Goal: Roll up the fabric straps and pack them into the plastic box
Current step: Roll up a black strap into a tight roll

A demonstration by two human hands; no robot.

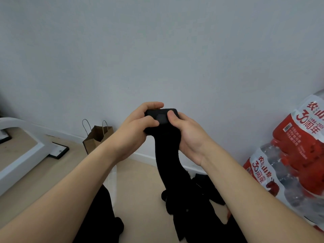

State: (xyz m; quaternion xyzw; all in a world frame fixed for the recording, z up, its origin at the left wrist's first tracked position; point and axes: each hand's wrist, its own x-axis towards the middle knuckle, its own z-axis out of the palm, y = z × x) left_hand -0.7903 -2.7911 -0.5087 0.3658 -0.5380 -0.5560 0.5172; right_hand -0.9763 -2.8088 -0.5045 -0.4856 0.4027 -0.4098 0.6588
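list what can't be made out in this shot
- Box, head view: only a pale sliver shows; left forearm covers the rest, contents unseen.
- Strap: rolled end hidden inside left hand and right hand.
- Strap pile: black on black, count unclear, cut by bottom edge.

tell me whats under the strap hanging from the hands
Below the hanging strap lies a heap of more black straps on the tan floor. The floor beneath the heap is covered. Both hands, left and right, grip its rolled top end.
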